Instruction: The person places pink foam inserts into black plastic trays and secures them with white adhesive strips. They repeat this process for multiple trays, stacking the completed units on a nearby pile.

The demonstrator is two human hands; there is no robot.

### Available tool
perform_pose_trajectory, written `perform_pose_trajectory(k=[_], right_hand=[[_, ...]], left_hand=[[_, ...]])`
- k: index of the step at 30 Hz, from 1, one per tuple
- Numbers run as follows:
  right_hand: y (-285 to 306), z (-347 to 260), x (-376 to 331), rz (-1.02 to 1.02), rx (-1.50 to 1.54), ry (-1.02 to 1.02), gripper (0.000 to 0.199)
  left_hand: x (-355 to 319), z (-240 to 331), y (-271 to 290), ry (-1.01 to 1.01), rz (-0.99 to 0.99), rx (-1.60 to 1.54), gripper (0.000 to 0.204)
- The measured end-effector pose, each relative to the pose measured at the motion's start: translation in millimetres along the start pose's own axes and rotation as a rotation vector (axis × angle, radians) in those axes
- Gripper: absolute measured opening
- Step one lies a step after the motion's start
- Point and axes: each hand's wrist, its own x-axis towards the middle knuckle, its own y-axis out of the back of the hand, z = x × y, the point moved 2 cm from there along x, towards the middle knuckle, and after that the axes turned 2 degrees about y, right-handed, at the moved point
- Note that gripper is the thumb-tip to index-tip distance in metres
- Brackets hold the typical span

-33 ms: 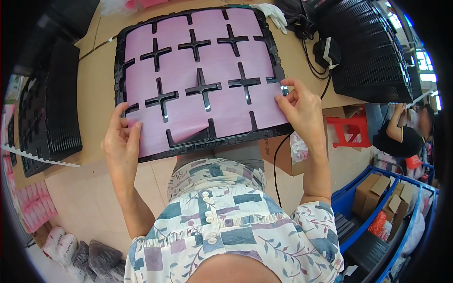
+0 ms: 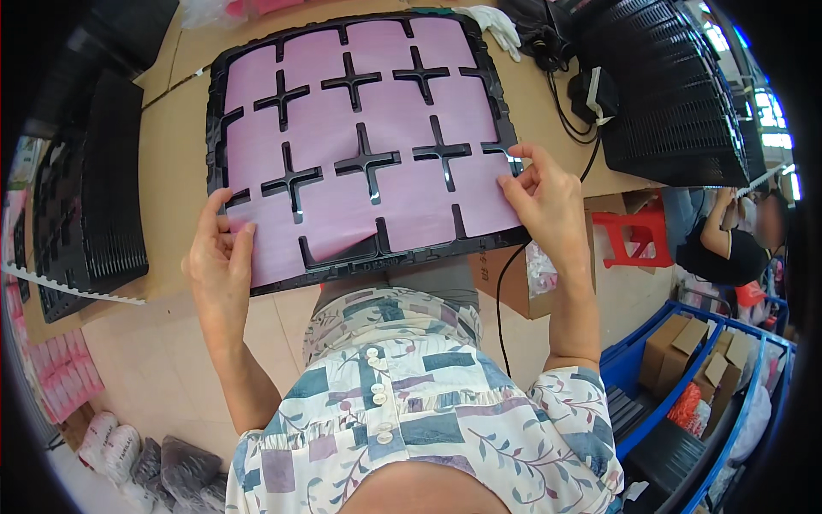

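A pink sheet with cross-shaped cut-outs lies over a black plastic tray, whose dark ribs show through the openings. The sheet's near edge is a little raised and wavy by the front cut-outs. My left hand is closed at the sheet's near left corner, thumb on top of it and fingers at the tray's left rim. At the right edge, my right hand pinches the sheet between thumb and forefinger, beside the tray's rim.
Stacks of black trays stand at the left and right of the cardboard-covered table. A white glove and black cable lie nearby. A red stool, blue rack and another person are at right.
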Motion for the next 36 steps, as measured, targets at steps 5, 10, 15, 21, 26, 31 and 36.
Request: perform_pose_trajectory(k=[5, 10, 15, 21, 26, 31, 36], right_hand=[[-7, 0, -1, 0.065, -0.074, 0.037, 0.028], [-6, 2, 0, 0.051, -0.048, 0.035, 0.025], [-10, -1, -3, 0.086, -0.111, 0.064, 0.024], [-12, -5, -3, 0.096, -0.188, 0.107, 0.026], [-15, -4, -3, 0.084, -0.177, 0.058, 0.027], [-16, -5, -3, 0.087, -0.19, 0.075, 0.026], [-18, -5, -5, 0.108, -0.226, 0.106, 0.025]], left_hand=[[5, -1, -1, 0.003, -0.003, -0.031, 0.04], [17, 1, 5, -0.022, -0.032, -0.108, 0.041], [3, 0, 4, -0.021, -0.004, 0.14, 0.044], [0, 3, 2, -0.156, 0.078, 0.348, 0.048], [-1, 8, 0, -0.229, 0.127, 0.395, 0.049], [0, 3, -2, -0.231, 0.145, 0.382, 0.045], [1, 4, -4, -0.261, 0.162, 0.418, 0.043]])
